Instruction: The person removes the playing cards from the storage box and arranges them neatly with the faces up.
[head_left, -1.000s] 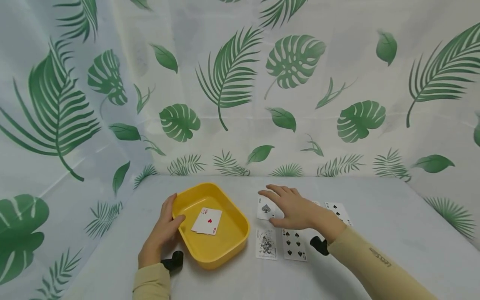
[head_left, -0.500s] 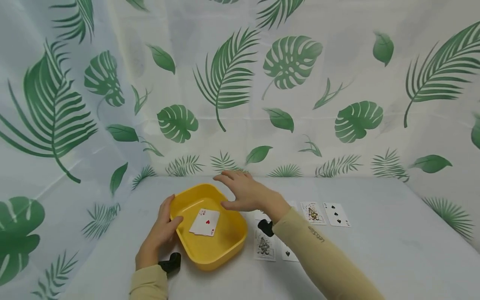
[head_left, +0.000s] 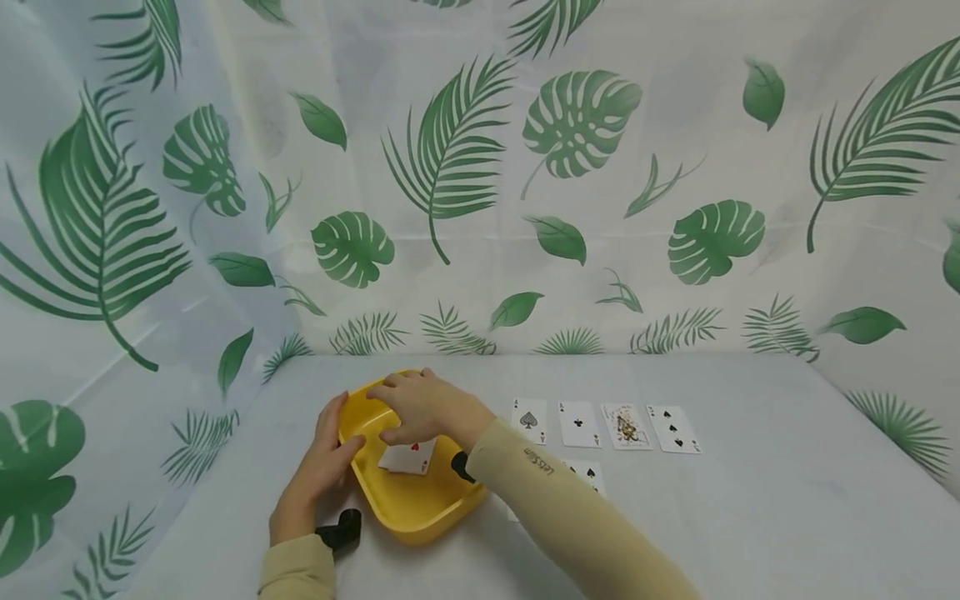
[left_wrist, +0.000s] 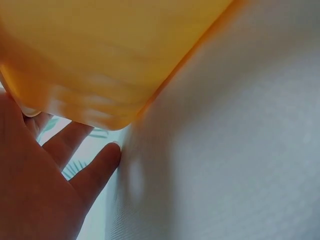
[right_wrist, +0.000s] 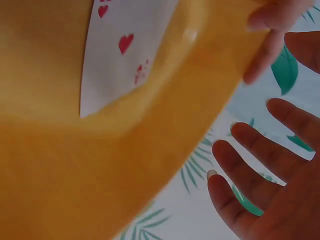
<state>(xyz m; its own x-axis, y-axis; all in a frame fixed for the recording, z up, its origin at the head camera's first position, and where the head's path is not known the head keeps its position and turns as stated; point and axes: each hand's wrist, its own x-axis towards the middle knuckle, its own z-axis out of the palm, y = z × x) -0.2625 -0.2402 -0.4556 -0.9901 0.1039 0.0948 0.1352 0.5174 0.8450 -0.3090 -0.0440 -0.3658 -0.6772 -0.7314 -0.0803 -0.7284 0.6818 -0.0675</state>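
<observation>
A yellow plastic tray (head_left: 420,521) stands on the table. My left hand (head_left: 321,467) grips its left rim, thumb over the edge and fingers along the outside. Inside lies an ace of hearts (head_left: 408,461), partly covered by my right hand in the head view. My right hand (head_left: 420,406) hovers over the tray with spread fingers and holds nothing; the right wrist view shows those fingers (right_wrist: 265,175) apart from the tray and the card (right_wrist: 125,55). In the left wrist view, the left hand (left_wrist: 55,170) lies against the tray's outer wall (left_wrist: 100,60).
Right of the tray lie an ace of spades (head_left: 529,422), an ace of clubs (head_left: 578,424), a coloured joker (head_left: 626,427) and a three of spades (head_left: 674,429). In front, the right sleeve (head_left: 555,500) partly covers a spade card (head_left: 588,472). Leaf-print cloth (head_left: 465,283) hangs behind.
My right hand has moved left from above the ace of spades to over the tray, uncovering the back row of cards. The left hand keeps its grip on the rim.
</observation>
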